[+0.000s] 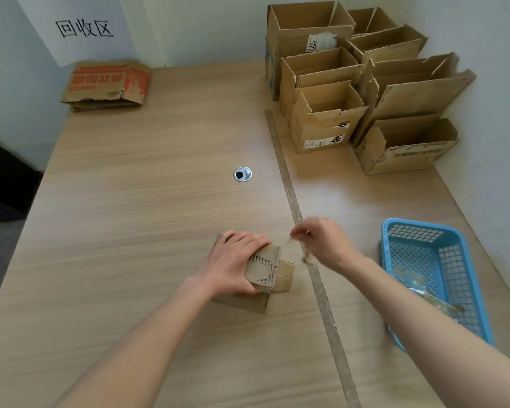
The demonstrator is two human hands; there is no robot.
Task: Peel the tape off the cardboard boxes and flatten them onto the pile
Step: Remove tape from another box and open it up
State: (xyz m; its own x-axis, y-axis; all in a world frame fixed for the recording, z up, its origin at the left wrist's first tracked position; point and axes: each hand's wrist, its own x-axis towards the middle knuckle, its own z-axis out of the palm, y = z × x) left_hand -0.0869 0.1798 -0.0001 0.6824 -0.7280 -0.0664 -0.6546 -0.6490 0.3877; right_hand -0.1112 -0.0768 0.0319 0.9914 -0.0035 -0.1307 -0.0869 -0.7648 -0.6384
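Observation:
A small cardboard box (267,267) lies on the wooden table (147,184) near its front. My left hand (233,263) grips it from the left, fingers over its top and thumb at its front edge. My right hand (321,241) hovers just right of the box, blurred, its fingers pinching a thin strip of tape (305,254) that hangs down below it. At the far left corner lies the pile of flattened cardboard (106,83) with orange print. Several open cardboard boxes (362,89) stand at the far right.
A blue plastic basket (442,272) with crumpled tape scraps sits at the right, partly behind my right forearm. A seam strip (295,210) runs front to back across the table. A round cable hole (242,174) lies mid-table. A paper sign (83,28) hangs on the wall.

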